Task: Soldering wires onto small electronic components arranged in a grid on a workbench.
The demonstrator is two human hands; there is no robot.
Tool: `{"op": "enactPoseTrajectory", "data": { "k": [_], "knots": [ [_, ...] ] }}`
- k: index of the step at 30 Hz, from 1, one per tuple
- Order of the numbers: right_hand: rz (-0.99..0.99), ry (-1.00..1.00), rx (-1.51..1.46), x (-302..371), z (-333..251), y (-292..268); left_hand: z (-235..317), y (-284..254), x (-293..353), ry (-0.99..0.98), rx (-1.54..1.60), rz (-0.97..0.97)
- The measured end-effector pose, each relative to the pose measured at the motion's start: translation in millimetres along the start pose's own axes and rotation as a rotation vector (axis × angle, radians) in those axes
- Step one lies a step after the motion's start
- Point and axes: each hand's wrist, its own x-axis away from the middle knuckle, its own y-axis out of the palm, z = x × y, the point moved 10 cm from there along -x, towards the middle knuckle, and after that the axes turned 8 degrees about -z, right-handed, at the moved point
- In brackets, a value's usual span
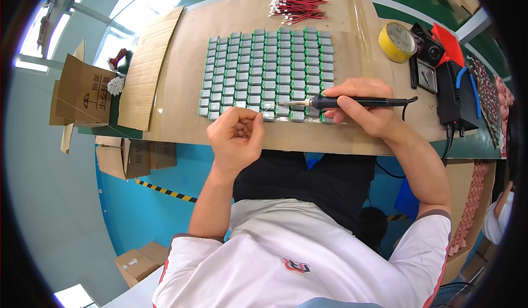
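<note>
My right hand (378, 122) grips a black soldering iron (318, 102) like a pen, its metal tip pointing left over the near rows of a block of small grey modules (269, 69) with green edges. The modules stand side by side in a tight grid on brown board. Just left of the iron's tip, my left hand (236, 140) is closed, thumb and forefinger pinched together at the front edge of the grid. Whatever that pinch holds is too fine to make out.
Red-and-black wires (300, 6) with white connectors lie beyond the grid. At right are a yellow tape roll (397, 41), a black soldering station (457, 96) and blue-handled pliers (477, 91). A cardboard sheet (148, 71) and an opened carton (85, 91) are at left.
</note>
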Motion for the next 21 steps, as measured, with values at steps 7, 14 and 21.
{"op": "enactPoseTrajectory", "data": {
  "k": [7,14,21],
  "knots": [
    [0.069,-0.011,-0.03,0.6,1.9,-2.2,0.3,3.2,-1.8,-0.001,-0.046,-0.014],
    [0.061,-0.021,0.002,-1.0,-1.2,-2.0,2.8,4.6,-3.6,0.009,-0.083,-0.026],
    [0.052,-0.016,0.003,-1.2,-0.2,-1.6,1.8,5.1,-3.5,0.006,-0.086,-0.029]
  ]
}}
